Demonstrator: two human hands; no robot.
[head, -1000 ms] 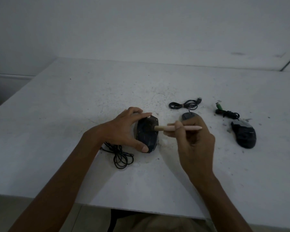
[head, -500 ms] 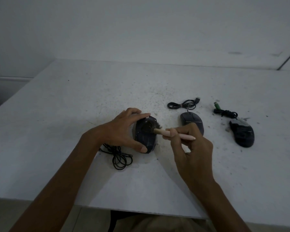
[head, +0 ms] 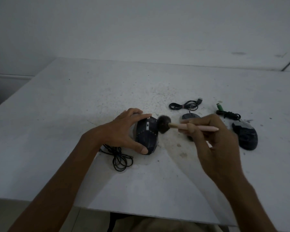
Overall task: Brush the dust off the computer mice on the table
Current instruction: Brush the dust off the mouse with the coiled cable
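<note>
Middle mouse (head: 190, 116): mostly hidden behind your right hand (head: 213, 139).
Brush (head: 205, 128): bristle head blurred.
Left mouse (head: 147, 136): left side covered by your left hand (head: 122, 131).
Its cable (head: 120, 158): start hidden under your wrist.
Both forearms: cut off by the bottom edge.

Dim, grey cast; soft shadows; brush head motion-blurred; edges bowed.

Pink brush (head: 193, 127) (dark bristles), black mouse (head: 146, 135)

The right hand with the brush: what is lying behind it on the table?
A middle mouse, dark, with only its far end showing, and its coiled cable beyond. The right hand covers the rest of its body.
</note>
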